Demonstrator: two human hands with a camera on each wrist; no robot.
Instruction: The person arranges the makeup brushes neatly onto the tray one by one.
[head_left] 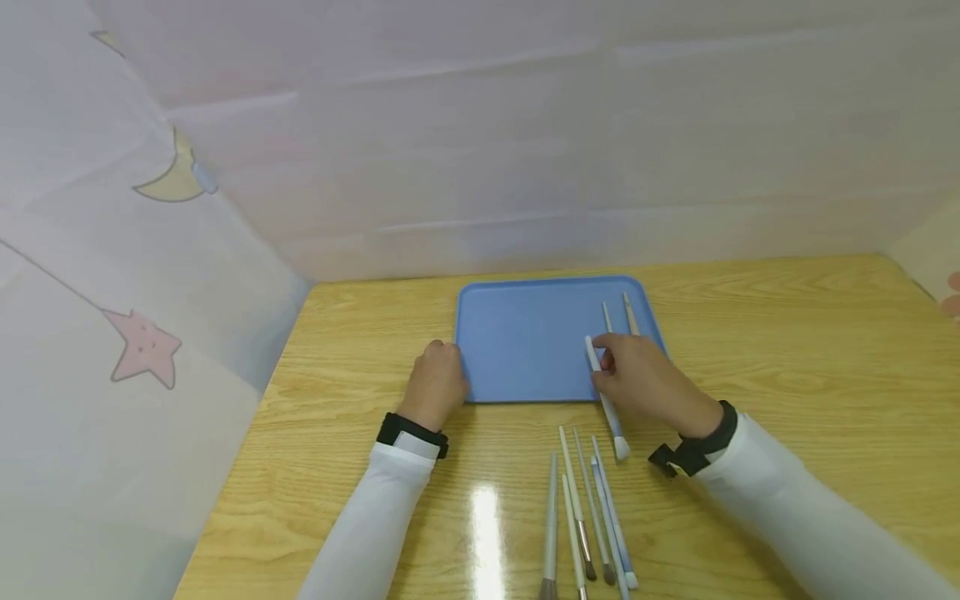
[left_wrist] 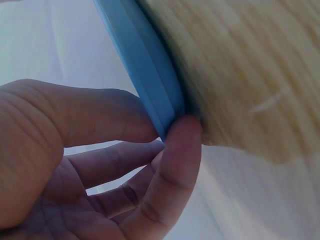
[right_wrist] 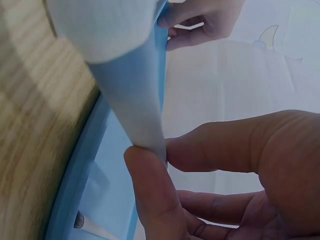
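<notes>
A blue tray lies flat on the wooden table, toward the far middle of it. The person's left hand is at the tray's near left corner; the left wrist view shows the thumb and a fingertip pinching the tray's rim, with the other fingers loosely bent beneath.

The right hand sits over the tray's near right edge and has hold of a white-handled brush. In the right wrist view the handle is pinched between thumb and forefinger, the remaining fingers curled below it. The brush lies slanted, its handle end over the tray and its pale bristle end pointing toward the person, out past the tray's near edge above the table.

Two slender brushes already lie inside the tray along its right side, just beyond the right hand. On the table near the person, a small group of brushes rests side by side, bristles toward the near edge.

A pale curtain with a star and a moon hangs at the left.
</notes>
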